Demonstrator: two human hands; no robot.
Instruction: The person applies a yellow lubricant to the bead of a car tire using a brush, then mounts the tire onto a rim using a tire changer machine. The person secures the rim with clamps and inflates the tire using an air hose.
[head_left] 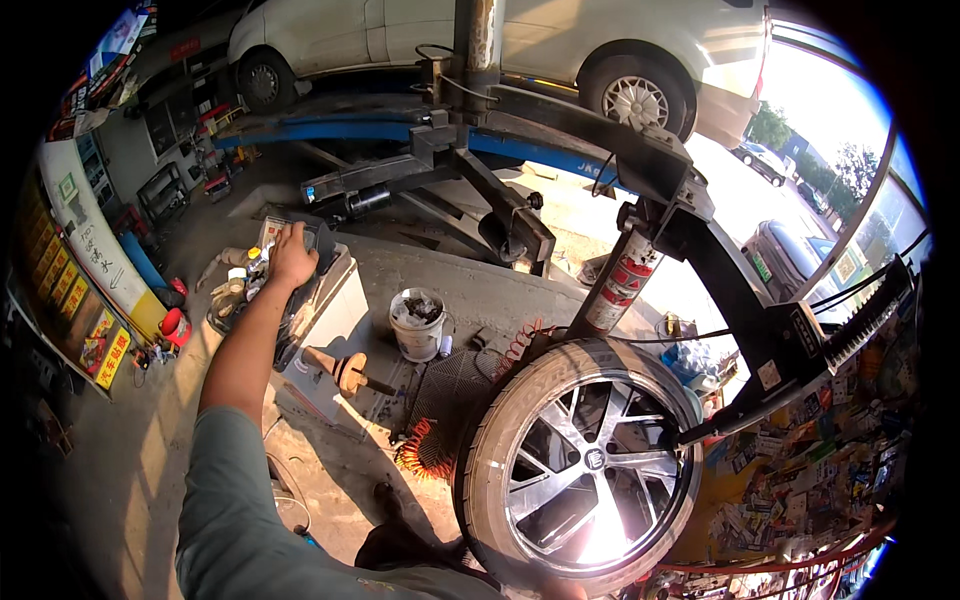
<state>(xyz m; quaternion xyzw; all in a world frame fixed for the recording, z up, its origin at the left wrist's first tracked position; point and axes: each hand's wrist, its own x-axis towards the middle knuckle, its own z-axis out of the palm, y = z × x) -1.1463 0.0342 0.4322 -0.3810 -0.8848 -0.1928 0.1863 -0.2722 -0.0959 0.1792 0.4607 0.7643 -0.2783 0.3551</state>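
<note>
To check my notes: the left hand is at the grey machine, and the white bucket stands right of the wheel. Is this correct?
No: the head view shows the white bucket left of the wheel. The left hand is at the machine.

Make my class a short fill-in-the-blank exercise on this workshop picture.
The hand at the top of the grey machine is the person's ____ one.
In the picture, the large wheel is to the ____ of the white bucket.
The long beam beneath the pale van is coloured ____.

Missing words: left; right; blue.
</note>
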